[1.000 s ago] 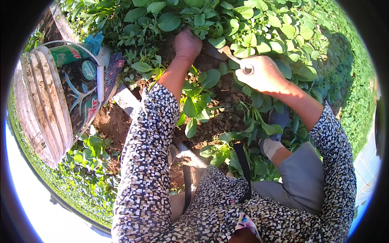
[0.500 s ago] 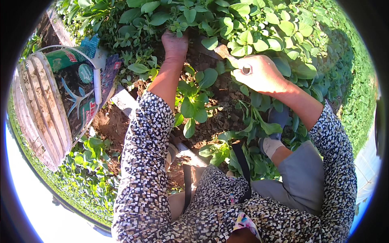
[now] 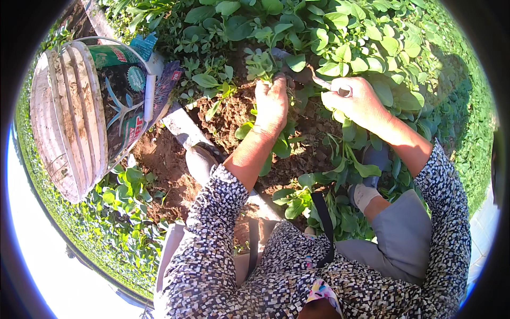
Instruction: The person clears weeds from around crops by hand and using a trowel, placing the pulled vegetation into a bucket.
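My left hand (image 3: 272,105) is closed around the lower stems of a small leafy green plant (image 3: 261,65), holding it over brown soil. To its right, my right hand (image 3: 360,102) is wrapped around a hand tool (image 3: 319,80) with a hollow round handle end. Its thin metal neck points toward my left hand; leaves and shade hide the working end, so its exact kind is unclear. Broad-leaved green plants (image 3: 393,48) grow around both hands.
At the left a soil-smeared white plastic bucket (image 3: 71,119) with a dark and green label leans over. A pale narrow strip (image 3: 183,125) crosses the soil near my shoe (image 3: 201,164). More low plants (image 3: 125,204) grow at lower left.
My left hand has come back out of the foliage, toward me and to the right, now with the small plant showing in it. My right hand has shifted slightly right with the tool.
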`<action>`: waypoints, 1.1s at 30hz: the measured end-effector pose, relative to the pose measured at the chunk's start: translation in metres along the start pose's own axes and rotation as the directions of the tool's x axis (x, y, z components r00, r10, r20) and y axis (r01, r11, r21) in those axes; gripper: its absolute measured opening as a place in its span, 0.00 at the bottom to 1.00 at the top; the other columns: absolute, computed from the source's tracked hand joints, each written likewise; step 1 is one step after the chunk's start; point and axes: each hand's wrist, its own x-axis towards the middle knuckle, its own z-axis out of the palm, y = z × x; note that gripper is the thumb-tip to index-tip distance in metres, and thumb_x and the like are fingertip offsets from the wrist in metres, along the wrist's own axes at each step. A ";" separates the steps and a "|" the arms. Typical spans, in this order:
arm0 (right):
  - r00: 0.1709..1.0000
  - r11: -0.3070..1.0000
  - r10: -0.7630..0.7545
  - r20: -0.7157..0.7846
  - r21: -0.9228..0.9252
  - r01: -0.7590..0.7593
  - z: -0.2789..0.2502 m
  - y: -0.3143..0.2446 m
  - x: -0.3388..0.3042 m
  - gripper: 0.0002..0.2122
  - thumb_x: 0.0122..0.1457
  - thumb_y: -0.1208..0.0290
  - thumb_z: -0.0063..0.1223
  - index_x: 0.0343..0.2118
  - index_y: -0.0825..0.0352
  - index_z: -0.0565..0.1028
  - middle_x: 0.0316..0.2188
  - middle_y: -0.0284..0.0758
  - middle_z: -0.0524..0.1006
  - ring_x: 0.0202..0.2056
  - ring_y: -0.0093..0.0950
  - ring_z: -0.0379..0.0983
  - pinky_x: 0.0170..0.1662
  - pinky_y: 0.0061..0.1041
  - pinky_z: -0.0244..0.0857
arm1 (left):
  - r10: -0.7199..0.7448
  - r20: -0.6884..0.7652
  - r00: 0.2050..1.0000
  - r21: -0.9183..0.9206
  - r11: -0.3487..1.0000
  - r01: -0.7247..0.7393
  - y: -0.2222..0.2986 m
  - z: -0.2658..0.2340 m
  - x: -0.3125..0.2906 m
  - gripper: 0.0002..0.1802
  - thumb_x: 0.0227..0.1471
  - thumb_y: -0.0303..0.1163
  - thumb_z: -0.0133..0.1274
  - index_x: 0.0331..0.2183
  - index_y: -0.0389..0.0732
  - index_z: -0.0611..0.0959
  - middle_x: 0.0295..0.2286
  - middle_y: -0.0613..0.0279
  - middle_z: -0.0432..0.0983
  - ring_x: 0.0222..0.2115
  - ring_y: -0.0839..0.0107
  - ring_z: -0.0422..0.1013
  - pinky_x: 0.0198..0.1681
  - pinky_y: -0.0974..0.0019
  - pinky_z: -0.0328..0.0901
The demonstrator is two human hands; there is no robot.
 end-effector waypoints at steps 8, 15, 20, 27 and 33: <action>0.999 0.981 -0.040 -0.008 -0.192 0.038 0.013 -0.016 0.014 0.12 0.50 0.64 0.56 0.21 0.69 0.72 0.14 0.32 0.69 0.19 0.22 0.63 0.26 0.26 0.60 | 0.063 -0.258 0.964 -0.171 0.979 -0.109 -0.008 0.020 -0.031 0.07 0.54 0.27 0.50 0.37 0.37 0.75 0.31 0.69 0.71 0.29 0.80 0.63 0.35 0.74 0.60; 0.980 0.885 -0.199 -0.001 -0.429 0.180 0.030 -0.012 0.032 0.11 0.50 0.65 0.56 0.20 0.67 0.72 0.16 0.37 0.71 0.20 0.32 0.70 0.26 0.31 0.62 | -0.485 -0.585 0.651 -0.568 0.817 0.098 0.050 -0.067 -0.025 0.28 0.56 0.47 0.52 0.51 0.36 0.72 0.47 0.60 0.71 0.45 0.66 0.67 0.51 0.62 0.62; 0.976 0.806 -0.192 0.103 -0.550 0.217 0.025 -0.026 0.042 0.08 0.49 0.65 0.51 0.19 0.63 0.73 0.17 0.39 0.73 0.22 0.40 0.72 0.28 0.37 0.66 | -0.541 -0.452 0.709 -0.668 0.732 0.132 -0.002 -0.111 -0.036 0.22 0.59 0.45 0.44 0.45 0.38 0.76 0.42 0.56 0.74 0.37 0.60 0.73 0.42 0.58 0.71; 0.961 0.777 -0.232 0.152 -0.566 0.277 0.016 -0.023 0.036 0.10 0.49 0.64 0.53 0.17 0.63 0.71 0.16 0.37 0.73 0.23 0.37 0.73 0.29 0.33 0.67 | -0.571 -0.277 0.773 -0.538 0.759 0.368 -0.030 -0.096 0.004 0.19 0.58 0.42 0.45 0.41 0.36 0.78 0.33 0.62 0.75 0.29 0.70 0.71 0.33 0.67 0.68; 0.981 0.921 -0.151 0.118 -0.345 0.183 0.046 -0.007 0.068 0.10 0.49 0.65 0.54 0.19 0.65 0.73 0.16 0.33 0.72 0.20 0.26 0.69 0.27 0.27 0.63 | -0.467 -0.219 0.857 -0.534 0.792 0.295 -0.021 -0.080 -0.015 0.19 0.58 0.40 0.43 0.40 0.36 0.79 0.31 0.64 0.75 0.31 0.74 0.70 0.35 0.71 0.66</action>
